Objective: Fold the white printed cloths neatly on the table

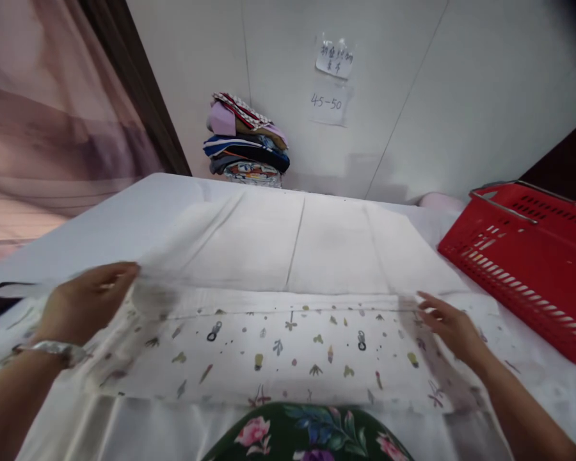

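Note:
A white cloth (292, 256) with small printed figures along its near part lies spread on the table in front of me. My left hand (84, 301) grips the cloth's left edge, fingers pinched on the fabric, a watch on the wrist. My right hand (448, 326) is at the cloth's right edge with fingers stretched out; whether it pinches the fabric is blurred. The far part of the cloth is plain white and shows fold creases.
A red plastic basket (528, 256) with metal handles stands on the table at the right. A stack of folded clothes (247, 137) sits at the far edge against the wall. Paper notes (333, 80) hang on the wall. A curtain (52, 115) hangs left.

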The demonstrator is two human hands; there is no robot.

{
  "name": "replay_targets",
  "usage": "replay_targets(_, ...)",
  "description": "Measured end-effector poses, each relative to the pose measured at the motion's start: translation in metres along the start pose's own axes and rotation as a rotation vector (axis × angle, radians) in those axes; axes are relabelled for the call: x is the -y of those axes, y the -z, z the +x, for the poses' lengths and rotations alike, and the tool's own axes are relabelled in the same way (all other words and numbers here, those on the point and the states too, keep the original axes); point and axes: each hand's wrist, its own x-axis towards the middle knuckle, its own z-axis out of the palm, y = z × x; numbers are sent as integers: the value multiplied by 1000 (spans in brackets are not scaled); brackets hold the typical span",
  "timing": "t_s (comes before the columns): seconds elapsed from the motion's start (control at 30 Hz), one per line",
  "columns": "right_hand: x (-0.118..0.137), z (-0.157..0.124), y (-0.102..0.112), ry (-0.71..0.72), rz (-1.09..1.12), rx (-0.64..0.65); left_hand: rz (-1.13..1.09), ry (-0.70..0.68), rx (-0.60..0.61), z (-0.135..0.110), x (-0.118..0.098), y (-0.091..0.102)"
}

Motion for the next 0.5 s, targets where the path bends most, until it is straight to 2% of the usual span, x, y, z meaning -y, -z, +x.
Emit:
replay_targets(0.03, 13, -2, -12, 78, -4, 28, -83, -167, 34, -10, -8, -8)
replay_targets(0.1, 33, -4, -33, 197, -79, 85, -144, -461, 203, -27, -22, -28)
replay_targets(0.17, 44, -4, -48, 263, -172, 109, -32, -634, 334, -39, -28, -46)
replay_targets(0.3, 40, 4, -64, 271, -336, 72, 70, -694, 324, -40, -26, -71)
replay_targets(0.5, 20, 21, -74, 215, -402, 4, 174, -677, 303, -32, -12, -87)
